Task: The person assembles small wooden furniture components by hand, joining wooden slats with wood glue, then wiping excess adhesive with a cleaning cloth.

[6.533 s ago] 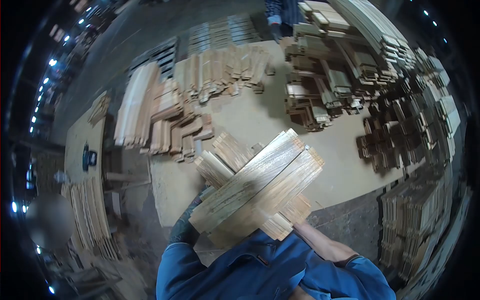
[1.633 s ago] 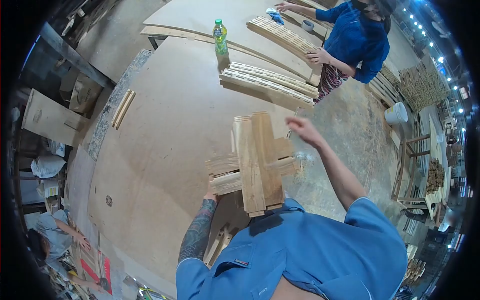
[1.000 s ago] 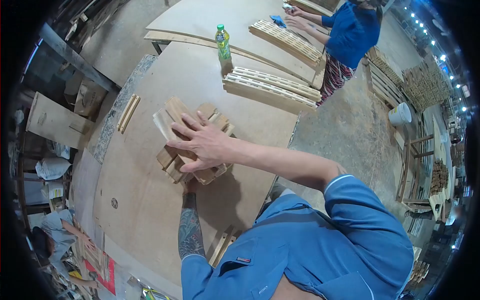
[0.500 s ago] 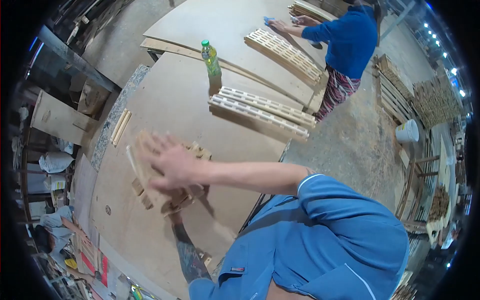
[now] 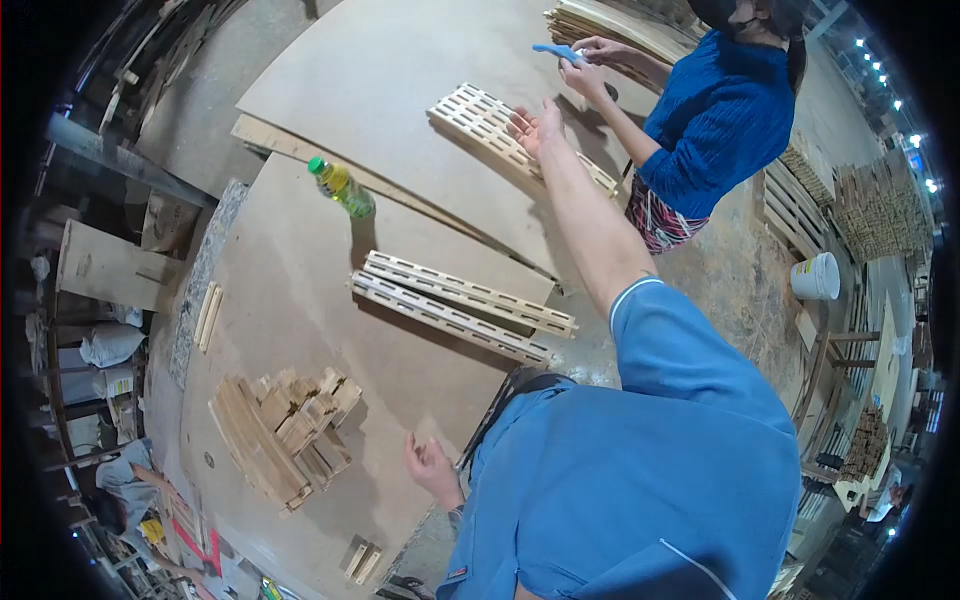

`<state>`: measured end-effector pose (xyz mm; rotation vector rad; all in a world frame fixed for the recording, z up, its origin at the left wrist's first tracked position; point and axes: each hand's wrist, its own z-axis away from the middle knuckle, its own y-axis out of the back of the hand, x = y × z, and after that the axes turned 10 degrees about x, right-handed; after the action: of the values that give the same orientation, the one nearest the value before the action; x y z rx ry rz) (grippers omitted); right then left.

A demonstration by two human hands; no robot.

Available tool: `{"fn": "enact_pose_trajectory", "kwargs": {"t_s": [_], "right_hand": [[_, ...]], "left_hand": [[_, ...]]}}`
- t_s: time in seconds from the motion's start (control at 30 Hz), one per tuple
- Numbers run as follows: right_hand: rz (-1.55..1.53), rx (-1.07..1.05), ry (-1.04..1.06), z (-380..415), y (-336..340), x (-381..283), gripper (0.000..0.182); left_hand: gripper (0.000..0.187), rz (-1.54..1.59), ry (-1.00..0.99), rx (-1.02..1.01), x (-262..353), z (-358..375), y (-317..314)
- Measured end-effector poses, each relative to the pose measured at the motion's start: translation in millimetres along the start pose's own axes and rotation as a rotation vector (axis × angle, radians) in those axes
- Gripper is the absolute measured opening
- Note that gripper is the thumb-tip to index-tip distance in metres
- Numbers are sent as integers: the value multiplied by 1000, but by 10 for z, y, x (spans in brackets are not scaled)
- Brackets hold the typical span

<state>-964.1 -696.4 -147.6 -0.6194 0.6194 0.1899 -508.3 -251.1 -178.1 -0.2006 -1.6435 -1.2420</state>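
My right hand (image 5: 538, 130) is stretched out over a stack of slotted wooden strips (image 5: 480, 125), palm turned up and fingers apart, with nothing in it. My left hand (image 5: 432, 470) hangs by the near edge of the table (image 5: 300, 300), open and loosely curled, also holding nothing. To its left lies a heap of curved and notched wooden pieces (image 5: 285, 425). Two more rows of slotted strips (image 5: 455, 305) rest between my hands. Beyond them stands a green-capped bottle (image 5: 342, 188) of yellow-green liquid.
A co-worker in a blue sweater (image 5: 715, 120) stands across from me, holding a blue cloth-like item (image 5: 556, 50). Thin sticks (image 5: 209, 316) lie near the far table edge, small wood pieces (image 5: 363, 562) near the front. A white bucket (image 5: 815, 276) stands on the floor.
My right hand has left the wooden heap and swung up to the right over the slotted stack. My left hand has let go of the heap and drawn back. The co-worker's hands have risen.
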Motion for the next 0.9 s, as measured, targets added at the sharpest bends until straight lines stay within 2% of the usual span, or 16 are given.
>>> {"fn": "enact_pose_trajectory", "kwargs": {"t_s": [0.1, 0.2, 0.3, 0.5, 0.6, 0.63, 0.77, 0.8, 0.87, 0.9], "right_hand": [[-100, 52, 2, -205, 97, -131, 66], [-151, 63, 14, -418, 117, -245, 67], [-193, -24, -49, -535, 188, -372, 72], [-237, 48, 68, -383, 253, -379, 70], [-250, -26, -72, -616, 436, -421, 68], [-243, -56, -119, -651, 481, -380, 68], [-214, 90, 51, -327, 448, -261, 70], [-279, 117, -6, -316, 470, -274, 67], [-288, 107, 74, -164, 560, -219, 60], [-328, 111, 45, -281, 700, -183, 55]], "left_hand": [[42, -14, -112, -81, 508, -185, -205], [40, 3, -188, -66, 691, -388, -349], [38, 71, -143, -80, 824, -449, -440], [37, 65, -173, -178, 805, -243, -566], [43, 109, -50, -255, 816, -172, -653], [48, 103, 0, -284, 805, -158, -686], [69, 124, 193, -396, 498, -222, -1111], [74, 134, 246, -419, 420, -221, -1202], [86, 159, 243, -408, 559, -146, -1370], [102, 203, 341, -523, 773, -142, -1352]]}}
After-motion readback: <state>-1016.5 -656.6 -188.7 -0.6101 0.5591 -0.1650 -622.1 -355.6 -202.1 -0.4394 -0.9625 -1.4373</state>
